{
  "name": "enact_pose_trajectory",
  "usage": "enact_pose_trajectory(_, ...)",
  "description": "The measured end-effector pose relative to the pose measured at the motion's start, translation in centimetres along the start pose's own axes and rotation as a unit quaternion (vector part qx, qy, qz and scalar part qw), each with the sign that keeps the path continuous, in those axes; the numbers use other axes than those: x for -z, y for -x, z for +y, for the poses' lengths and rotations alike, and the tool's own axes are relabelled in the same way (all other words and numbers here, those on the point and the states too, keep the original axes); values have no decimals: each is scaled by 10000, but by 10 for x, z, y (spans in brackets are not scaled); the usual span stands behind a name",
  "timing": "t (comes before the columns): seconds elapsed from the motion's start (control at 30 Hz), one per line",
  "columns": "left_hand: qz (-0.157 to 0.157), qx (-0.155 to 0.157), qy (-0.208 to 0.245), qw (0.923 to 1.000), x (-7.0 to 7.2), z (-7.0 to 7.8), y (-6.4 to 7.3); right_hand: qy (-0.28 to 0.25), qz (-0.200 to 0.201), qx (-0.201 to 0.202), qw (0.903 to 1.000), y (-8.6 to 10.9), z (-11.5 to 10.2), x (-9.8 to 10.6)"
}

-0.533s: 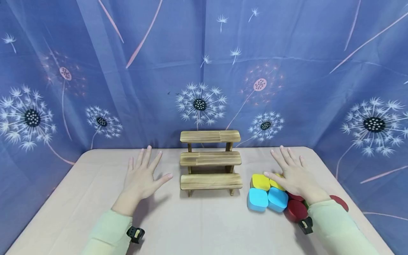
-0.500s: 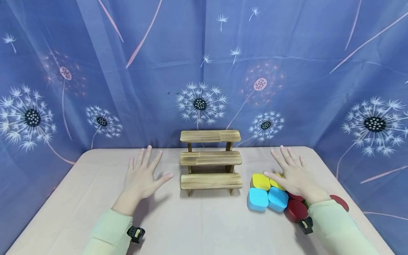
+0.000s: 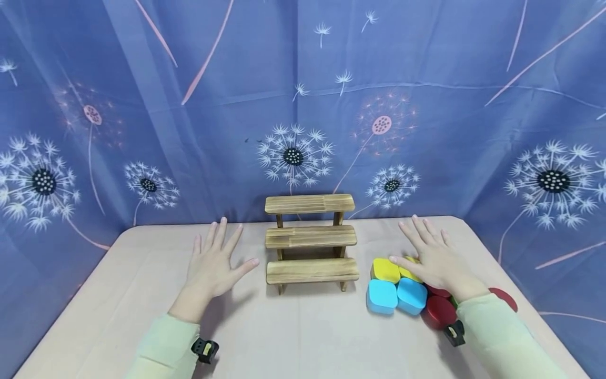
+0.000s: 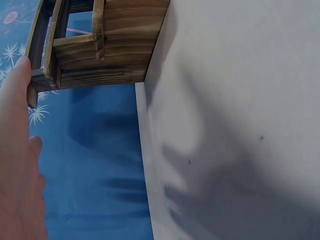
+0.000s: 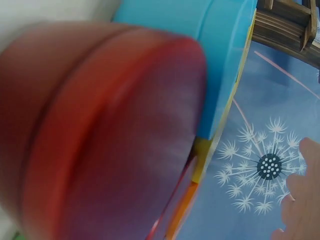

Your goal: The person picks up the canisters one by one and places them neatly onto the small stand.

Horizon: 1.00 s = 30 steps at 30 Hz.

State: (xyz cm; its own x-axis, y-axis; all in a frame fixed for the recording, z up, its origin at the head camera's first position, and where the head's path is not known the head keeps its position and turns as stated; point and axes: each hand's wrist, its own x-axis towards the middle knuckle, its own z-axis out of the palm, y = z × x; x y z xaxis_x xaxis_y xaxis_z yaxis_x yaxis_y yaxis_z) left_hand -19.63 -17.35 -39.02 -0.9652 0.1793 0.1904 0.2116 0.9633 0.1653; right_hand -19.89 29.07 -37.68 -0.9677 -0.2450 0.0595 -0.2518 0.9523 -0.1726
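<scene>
My left hand (image 3: 213,268) is held above the table with its fingers straight and spread, holding nothing. To its right stands a three-step wooden display stand (image 3: 310,237). Fingers spread too, my right hand (image 3: 437,263) hovers over a cluster of small lidded containers and holds none of them. Two blue rounded-square ones (image 3: 382,296) sit in front, yellow ones (image 3: 385,270) behind. A round red one (image 3: 439,313) lies below the right wrist; in the right wrist view that red container (image 5: 135,125) looms large and blurred. My hand and sleeve partly hide other red and green ones.
A pale cloth covers the table (image 3: 303,337). Blue dandelion-print fabric (image 3: 213,142) hangs at the back and both sides. Another red container (image 3: 504,298) shows beyond the right sleeve. A black wrist camera (image 3: 205,350) is worn on each wrist.
The head view has shifted slightly, so the backdrop and stand appear a little farther left. Both hands keep the same spread pose, and the containers have not moved.
</scene>
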Motion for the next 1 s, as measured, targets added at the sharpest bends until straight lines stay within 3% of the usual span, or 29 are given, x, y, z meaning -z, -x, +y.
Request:
enact_pose_trajectory(0.63,238,-240,774,9964,-8,14,-1,-118,1,449,9989,3,-11,3)
enact_pose_trajectory(1.0,570,-663,1482,9851,-20,20,-6,-188,104,797,9966,9,-16,-3)
